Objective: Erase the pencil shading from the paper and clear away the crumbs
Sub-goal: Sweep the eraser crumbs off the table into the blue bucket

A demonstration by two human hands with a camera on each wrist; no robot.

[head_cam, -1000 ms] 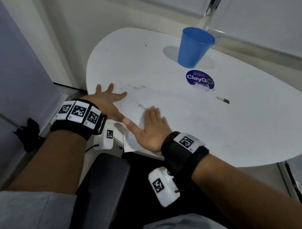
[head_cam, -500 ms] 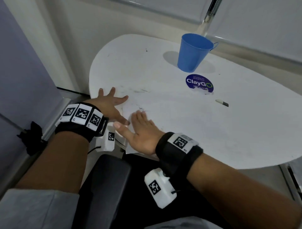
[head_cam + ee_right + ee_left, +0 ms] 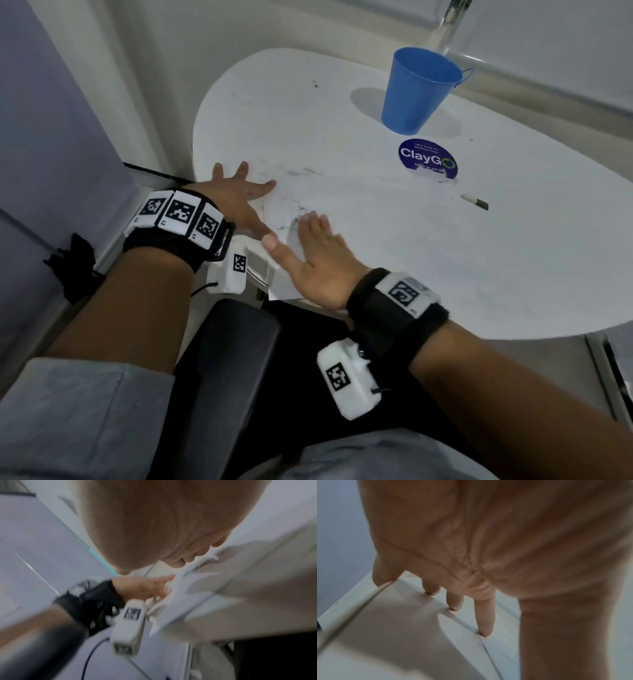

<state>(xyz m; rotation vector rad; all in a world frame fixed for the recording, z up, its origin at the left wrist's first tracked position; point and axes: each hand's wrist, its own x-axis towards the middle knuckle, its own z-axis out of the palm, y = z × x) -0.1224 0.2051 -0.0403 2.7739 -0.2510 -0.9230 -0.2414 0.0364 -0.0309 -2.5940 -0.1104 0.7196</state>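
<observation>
We see the paper (image 3: 342, 205) lying flat on the white table (image 3: 445, 274), its near corner hanging over the table's near edge. The left hand (image 3: 236, 202) rests flat with fingers spread straight, on the table and the paper's left edge; from the left wrist view its fingertips (image 3: 485, 631) touch the surface at that edge. The right hand (image 3: 318, 260) lies flat on the paper, fingers straight and together, thumb stretched toward the left hand; the two hands are close, the thumb tip just beside the left hand. Neither hand holds anything. Dark crumbs (image 3: 298, 217) sit on the paper just ahead of the right fingers.

A blue cup (image 3: 419, 90) stands upright at the far side of the table; we cannot tell whether anything is in it. Nearer lies a round sticker (image 3: 427, 159), and right of it a small eraser (image 3: 474, 201), well apart from the hands.
</observation>
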